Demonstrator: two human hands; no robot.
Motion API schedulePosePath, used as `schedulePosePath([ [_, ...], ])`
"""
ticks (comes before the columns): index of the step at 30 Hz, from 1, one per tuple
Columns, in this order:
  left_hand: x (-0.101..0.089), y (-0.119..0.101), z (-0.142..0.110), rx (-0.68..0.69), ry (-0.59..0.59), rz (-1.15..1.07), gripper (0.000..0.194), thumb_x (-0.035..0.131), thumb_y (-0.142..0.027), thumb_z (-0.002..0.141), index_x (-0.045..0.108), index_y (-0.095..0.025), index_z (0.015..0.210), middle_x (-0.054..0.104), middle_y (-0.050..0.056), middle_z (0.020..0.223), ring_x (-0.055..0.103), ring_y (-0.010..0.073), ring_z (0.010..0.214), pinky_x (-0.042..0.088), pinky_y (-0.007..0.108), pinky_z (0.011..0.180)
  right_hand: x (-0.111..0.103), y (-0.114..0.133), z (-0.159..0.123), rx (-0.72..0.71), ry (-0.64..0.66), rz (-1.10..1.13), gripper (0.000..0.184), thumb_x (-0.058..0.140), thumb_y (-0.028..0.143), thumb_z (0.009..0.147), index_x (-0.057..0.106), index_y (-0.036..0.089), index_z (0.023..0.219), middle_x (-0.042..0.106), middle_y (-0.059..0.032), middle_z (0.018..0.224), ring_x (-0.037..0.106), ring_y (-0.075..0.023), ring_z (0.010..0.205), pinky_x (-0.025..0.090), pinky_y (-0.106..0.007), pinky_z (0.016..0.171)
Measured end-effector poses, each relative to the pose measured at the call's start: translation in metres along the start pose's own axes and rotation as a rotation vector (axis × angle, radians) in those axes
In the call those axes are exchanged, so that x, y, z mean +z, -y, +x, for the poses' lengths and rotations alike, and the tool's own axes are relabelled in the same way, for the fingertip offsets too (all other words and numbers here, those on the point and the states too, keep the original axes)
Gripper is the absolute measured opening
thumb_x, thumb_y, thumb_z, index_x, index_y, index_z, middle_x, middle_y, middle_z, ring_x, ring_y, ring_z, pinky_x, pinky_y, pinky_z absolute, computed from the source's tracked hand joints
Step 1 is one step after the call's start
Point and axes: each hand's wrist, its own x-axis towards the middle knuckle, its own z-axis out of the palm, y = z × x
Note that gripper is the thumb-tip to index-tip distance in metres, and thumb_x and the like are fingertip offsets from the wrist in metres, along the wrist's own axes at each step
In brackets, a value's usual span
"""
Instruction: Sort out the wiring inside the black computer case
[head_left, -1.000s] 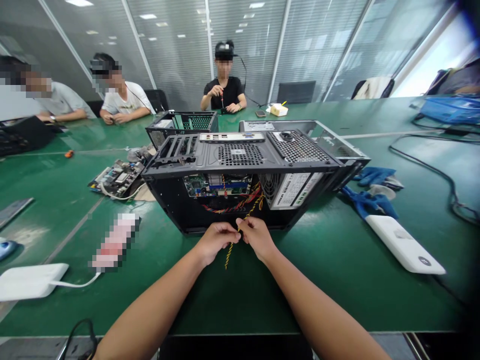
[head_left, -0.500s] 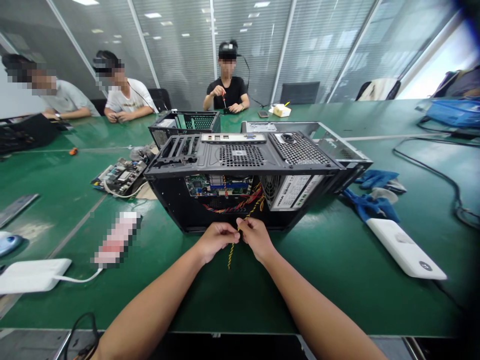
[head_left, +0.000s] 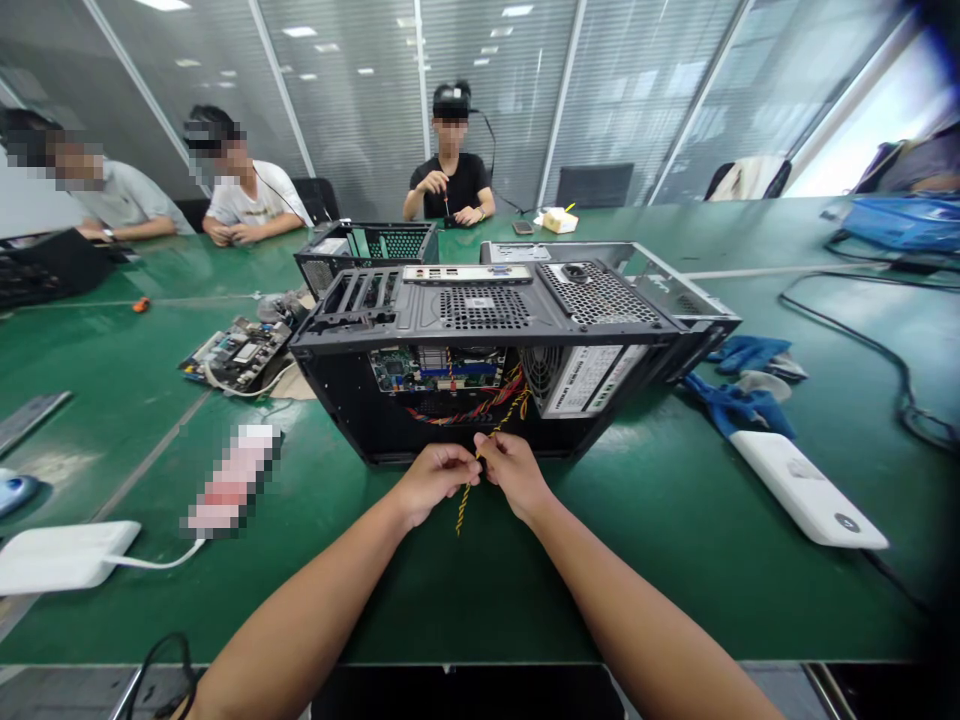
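A twisted yellow-and-black cable [head_left: 463, 508] runs out of the open side of a black computer case [head_left: 330, 400]. My left hand [head_left: 435, 482] pinches it between thumb and fingertips. Close beside it, my right hand [head_left: 514, 472] pinches the same cable a little higher up, its thumb on top. The cable's loose end hangs below my fingers over the table. Inside the case show a green motherboard [head_left: 397, 370], a bundle of red and black wires [head_left: 480, 405] and a power supply [head_left: 592, 382] with a fan. My fingertips hide part of the cable.
Another black case frame [head_left: 367, 243] and an open metal case [head_left: 660, 280] stand behind. Left lie a loose motherboard [head_left: 244, 350] and a white power bank [head_left: 67, 555]; right, blue gloves [head_left: 742, 405] and another white power bank [head_left: 806, 490]. Several people sit across the green table [head_left: 187, 610].
Both hands keep their pinch on the cable and have hardly moved. The whole view has shifted slightly. Across the table, a person's hand with a screwdriver has moved a little.
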Motion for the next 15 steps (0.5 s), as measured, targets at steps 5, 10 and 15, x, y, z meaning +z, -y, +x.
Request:
schedulePosePath([
  [5, -0.0016, 0.0032, 0.0012, 0.001, 0.012, 0.013, 0.033, 0.078, -0.041, 0.070, 0.067, -0.011, 0.078, 0.067, 0.002, 0.067, 0.037, 0.0031, 0.044, 0.022, 0.021, 0.046, 0.0005, -0.0027, 0.0017, -0.016, 0.001, -0.021, 0.053, 0.072, 0.065, 0.068, 0.043, 0.022, 0.056, 0.037, 0.0080, 0.043, 0.030, -0.0070, 0.040, 0.024, -0.024, 0.042],
  [10, -0.0018, 0.0042, 0.0017, 0.007, 0.020, 0.000, 0.033, 0.079, -0.041, 0.070, 0.067, -0.011, 0.077, 0.066, 0.002, 0.066, 0.037, 0.0032, 0.044, 0.024, 0.021, 0.046, 0.0001, -0.0036, 0.0019, -0.044, -0.001, -0.072, 0.052, 0.069, 0.064, 0.071, 0.044, 0.022, 0.056, 0.038, 0.0071, 0.044, 0.032, -0.0081, 0.043, 0.025, -0.025, 0.043],
  [15, -0.0022, 0.0020, 0.0014, 0.008, 0.031, 0.002, 0.035, 0.079, -0.044, 0.070, 0.066, -0.012, 0.076, 0.066, 0.001, 0.066, 0.038, 0.0032, 0.044, 0.024, 0.021, 0.046, 0.0006, -0.0045, 0.0020, -0.094, -0.029, -0.114, 0.050, 0.068, 0.061, 0.075, 0.044, 0.021, 0.055, 0.040, 0.0058, 0.047, 0.033, -0.0090, 0.046, 0.027, -0.025, 0.045],
])
